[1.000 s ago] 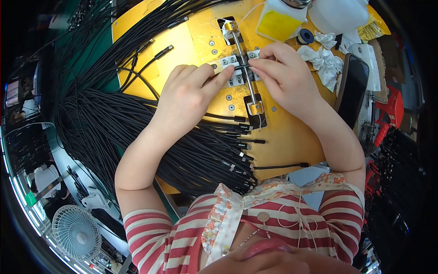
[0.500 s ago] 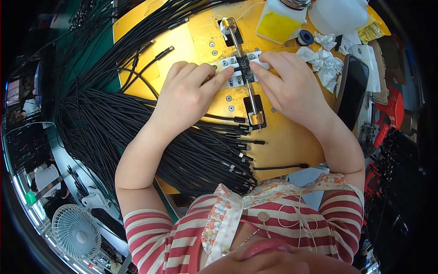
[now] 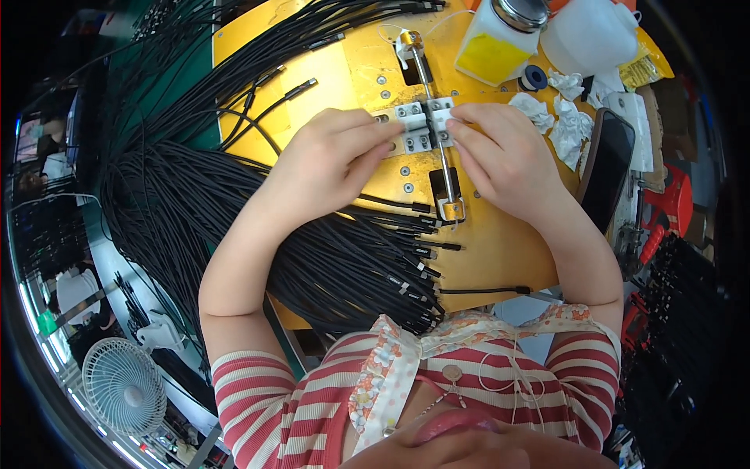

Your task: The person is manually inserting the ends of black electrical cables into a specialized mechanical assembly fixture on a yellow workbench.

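Observation:
A yellow work plate (image 3: 500, 250) carries a metal rail jig (image 3: 431, 94) with a grey clamp block (image 3: 422, 129) at its middle. My left hand (image 3: 328, 160) rests on the plate with its fingertips pressed against the left side of the clamp block. My right hand (image 3: 508, 156) pinches the block's right side from the other side of the rail. A thick bundle of black cables (image 3: 234, 227) with metal plug ends lies under my left forearm and fans across the plate. What sits between my fingertips is hidden.
A bottle of yellow liquid (image 3: 496, 47) and a white plastic jug (image 3: 590, 35) stand at the plate's far edge, beside crumpled white tissues (image 3: 566, 125) and a black phone (image 3: 605, 168). A small white fan (image 3: 121, 387) sits at lower left.
Both hands stayed at the clamp block with only slight finger shifts; the left fingertips moved a little closer to the block.

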### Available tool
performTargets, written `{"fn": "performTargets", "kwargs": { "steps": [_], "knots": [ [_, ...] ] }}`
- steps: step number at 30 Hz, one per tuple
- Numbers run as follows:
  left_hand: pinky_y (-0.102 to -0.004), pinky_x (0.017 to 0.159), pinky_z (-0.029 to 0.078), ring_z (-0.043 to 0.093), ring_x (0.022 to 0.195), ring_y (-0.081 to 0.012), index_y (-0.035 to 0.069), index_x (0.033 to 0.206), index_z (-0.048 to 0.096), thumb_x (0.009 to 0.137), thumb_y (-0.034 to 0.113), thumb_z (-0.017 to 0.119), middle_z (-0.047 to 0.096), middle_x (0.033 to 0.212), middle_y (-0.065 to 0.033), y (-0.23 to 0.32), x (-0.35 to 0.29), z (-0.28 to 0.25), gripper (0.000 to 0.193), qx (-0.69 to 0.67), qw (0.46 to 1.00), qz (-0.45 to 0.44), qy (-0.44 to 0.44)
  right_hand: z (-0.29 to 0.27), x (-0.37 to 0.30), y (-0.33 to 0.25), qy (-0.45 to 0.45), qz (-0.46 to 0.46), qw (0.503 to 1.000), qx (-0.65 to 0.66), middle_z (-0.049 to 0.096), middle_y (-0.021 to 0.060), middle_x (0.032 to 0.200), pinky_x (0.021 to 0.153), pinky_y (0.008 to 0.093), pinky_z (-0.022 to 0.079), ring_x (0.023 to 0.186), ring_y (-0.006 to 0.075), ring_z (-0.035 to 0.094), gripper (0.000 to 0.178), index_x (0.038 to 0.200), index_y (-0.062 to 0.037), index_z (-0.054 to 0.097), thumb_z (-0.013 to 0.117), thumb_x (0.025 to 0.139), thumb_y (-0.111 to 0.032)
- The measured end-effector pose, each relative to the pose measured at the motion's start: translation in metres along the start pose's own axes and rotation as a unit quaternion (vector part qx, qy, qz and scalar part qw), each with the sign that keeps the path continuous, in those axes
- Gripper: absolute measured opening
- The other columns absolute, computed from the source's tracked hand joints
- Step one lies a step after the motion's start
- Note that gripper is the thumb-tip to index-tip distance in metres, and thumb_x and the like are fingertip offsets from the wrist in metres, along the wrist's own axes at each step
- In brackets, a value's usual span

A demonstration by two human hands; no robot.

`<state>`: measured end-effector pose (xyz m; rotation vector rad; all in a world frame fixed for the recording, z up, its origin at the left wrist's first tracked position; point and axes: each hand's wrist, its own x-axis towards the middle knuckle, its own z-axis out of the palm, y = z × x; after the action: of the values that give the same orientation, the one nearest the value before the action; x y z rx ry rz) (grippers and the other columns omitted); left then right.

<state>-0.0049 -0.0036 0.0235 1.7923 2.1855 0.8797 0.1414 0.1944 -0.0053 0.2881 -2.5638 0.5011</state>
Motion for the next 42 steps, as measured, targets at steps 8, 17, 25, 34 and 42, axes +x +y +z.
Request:
{"fn": "performTargets", "kwargs": {
  "steps": [8,17,25,34,42],
  "knots": [
    [-0.0356,0.080,0.052,0.064,0.092,-0.0314,-0.001,0.105,0.063,0.078,0.010,0.071,0.064,0.097,-0.0151,-0.043,-0.010,-0.042,0.031,0.266,0.933,-0.240,-0.035,-0.003,0.002,0.002,0.015,0.019,1.000,-0.005,0.063,0.0093,0.094,0.075,0.0368,0.049,0.085,0.0255,0.062,0.013,0.088,0.0004,0.064,0.068,0.076,-0.005],
    [-0.0315,0.065,0.054,0.065,0.071,-0.0250,0.001,0.080,0.062,0.071,0.002,0.069,0.063,0.076,-0.0100,-0.042,-0.002,-0.039,0.011,0.093,0.990,-0.087,0.052,-0.004,0.001,0.007,0.041,0.011,0.999,-0.012,0.063,0.0081,0.093,0.074,0.0368,0.049,0.085,0.0252,0.061,0.014,0.088,-0.0015,0.065,0.070,0.075,-0.006],
    [-0.0329,0.064,0.053,0.064,0.072,-0.0262,0.001,0.090,0.065,0.072,0.001,0.074,0.064,0.082,-0.0107,-0.003,-0.001,0.009,0.020,-0.030,0.994,0.080,0.072,-0.006,0.003,-0.008,0.058,0.048,0.972,0.223,0.064,0.0082,0.091,0.073,0.0348,0.051,0.084,0.0265,0.062,0.025,0.096,-0.0041,0.068,0.074,0.072,-0.002],
    [-0.0339,0.064,0.052,0.061,0.073,-0.0249,0.003,0.107,0.066,0.077,0.001,0.069,0.061,0.082,-0.0094,-0.001,-0.001,0.017,0.030,0.037,0.997,0.046,0.054,0.003,0.001,0.008,0.030,0.148,0.945,0.291,0.062,0.0089,0.088,0.069,0.0306,0.048,0.081,0.0229,0.061,0.013,0.091,-0.0010,0.066,0.070,0.078,-0.002],
    [-0.0329,0.066,0.050,0.058,0.073,-0.0207,0.012,0.118,0.068,0.072,-0.003,0.067,0.057,0.081,-0.0050,-0.003,0.000,0.023,0.049,0.169,0.984,0.048,0.007,0.017,0.002,0.012,0.027,0.216,0.951,0.221,0.053,0.0083,0.086,0.072,0.0354,0.044,0.082,0.0250,0.054,0.007,0.085,-0.0022,0.065,0.066,0.082,-0.008]
  ]
}}
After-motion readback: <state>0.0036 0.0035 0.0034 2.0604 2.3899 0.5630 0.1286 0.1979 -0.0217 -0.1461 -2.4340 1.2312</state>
